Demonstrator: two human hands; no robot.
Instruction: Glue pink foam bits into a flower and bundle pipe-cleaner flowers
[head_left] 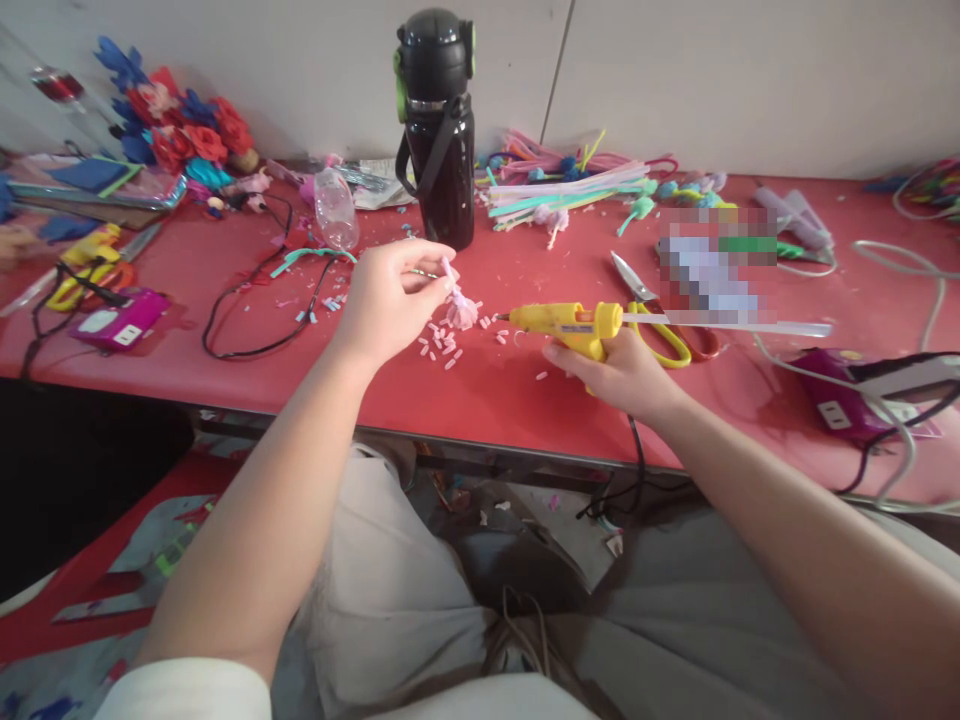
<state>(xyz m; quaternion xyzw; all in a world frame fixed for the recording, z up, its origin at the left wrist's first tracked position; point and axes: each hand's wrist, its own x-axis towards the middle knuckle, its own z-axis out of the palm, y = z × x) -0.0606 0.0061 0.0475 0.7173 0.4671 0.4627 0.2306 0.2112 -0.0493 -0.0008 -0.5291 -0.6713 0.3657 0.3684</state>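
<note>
My left hand [397, 295] pinches a small pink flower-like piece [460, 309] between thumb and fingers, its wider end hanging low over the red table [300, 395]. Small pink bits [444, 343] lie scattered beneath and around it. My right hand [619, 370] is wrapped round the handle of a yellow glue gun [571, 322]. The gun's nozzle points left, a short gap from the pink piece, and a long translucent glue stick [750, 326] sticks out of its back. Scissors [660, 325] with yellow and red handles lie just behind the gun.
A black bottle [442, 150] stands behind my left hand. Pastel pipe cleaners [570, 195] lie along the back. Further left are a clear plastic bottle [336, 210], fabric flowers [187, 130] and a purple box [121, 320]. Another purple box [840, 395] with looping cables sits at the right.
</note>
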